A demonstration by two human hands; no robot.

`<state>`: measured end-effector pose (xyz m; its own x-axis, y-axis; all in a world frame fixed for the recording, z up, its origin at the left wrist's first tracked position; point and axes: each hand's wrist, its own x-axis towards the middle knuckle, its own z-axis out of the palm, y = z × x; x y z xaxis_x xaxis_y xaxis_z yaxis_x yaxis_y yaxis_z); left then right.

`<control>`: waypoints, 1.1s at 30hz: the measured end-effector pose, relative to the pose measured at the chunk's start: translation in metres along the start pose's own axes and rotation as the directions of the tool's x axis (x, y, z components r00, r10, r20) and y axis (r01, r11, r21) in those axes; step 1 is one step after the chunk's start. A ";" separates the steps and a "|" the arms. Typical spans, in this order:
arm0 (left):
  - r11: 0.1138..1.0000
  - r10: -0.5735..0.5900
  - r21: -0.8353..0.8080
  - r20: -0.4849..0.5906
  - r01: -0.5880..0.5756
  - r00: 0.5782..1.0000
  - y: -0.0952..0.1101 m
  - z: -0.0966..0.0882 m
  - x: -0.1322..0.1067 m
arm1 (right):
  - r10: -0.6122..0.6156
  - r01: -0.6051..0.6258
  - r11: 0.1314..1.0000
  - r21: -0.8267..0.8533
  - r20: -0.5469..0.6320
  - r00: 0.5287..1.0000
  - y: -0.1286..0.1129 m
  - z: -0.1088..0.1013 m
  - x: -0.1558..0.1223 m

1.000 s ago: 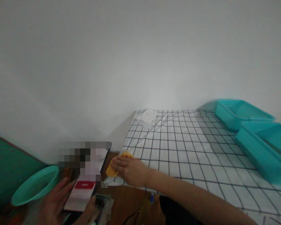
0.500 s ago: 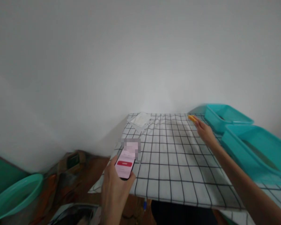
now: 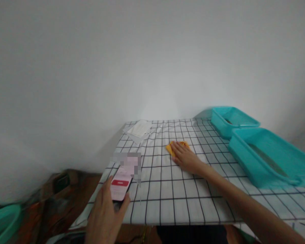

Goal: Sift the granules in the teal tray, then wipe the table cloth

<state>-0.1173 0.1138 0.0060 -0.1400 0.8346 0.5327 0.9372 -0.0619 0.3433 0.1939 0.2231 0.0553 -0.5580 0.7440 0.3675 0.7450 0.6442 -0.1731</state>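
Note:
My left hand (image 3: 105,210) is closed around the edges of a smartphone (image 3: 120,184) at the table's near left. Its screen is pale pink with a red bar, and the top part is pixelated. Mid-table, my right hand (image 3: 184,156) lies flat with fingers stretched over a flat yellow-orange piece (image 3: 169,148). Dark marks show on it near the fingers; whether it is a cloth or a packet I cannot tell. Most of its near side is hidden under the palm.
A black-and-white checked cloth (image 3: 157,183) covers the table. Papers (image 3: 139,129) lie at the back left. Two turquoise plastic baskets stand on the right, a far basket (image 3: 220,123) and a nearer basket (image 3: 244,159). A green basin (image 3: 7,220) sits low at the left. A wall rises behind.
My right hand has moved left and nearer, from beside the baskets to mid-table, bringing the yellow-orange piece down onto the cloth. My left hand still holds the smartphone. The view has shifted slightly right.

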 end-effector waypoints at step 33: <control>0.999 0.040 0.019 0.099 -0.042 0.994 -0.025 -0.007 0.019 | -0.297 0.139 0.825 0.547 0.211 0.931 -0.131 -0.020 -0.074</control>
<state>-0.1456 0.1272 0.0133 -0.0699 0.8817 0.4666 0.9481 -0.0867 0.3058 0.1451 0.0800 0.0686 -0.8180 0.5391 0.2008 0.3372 0.7321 -0.5919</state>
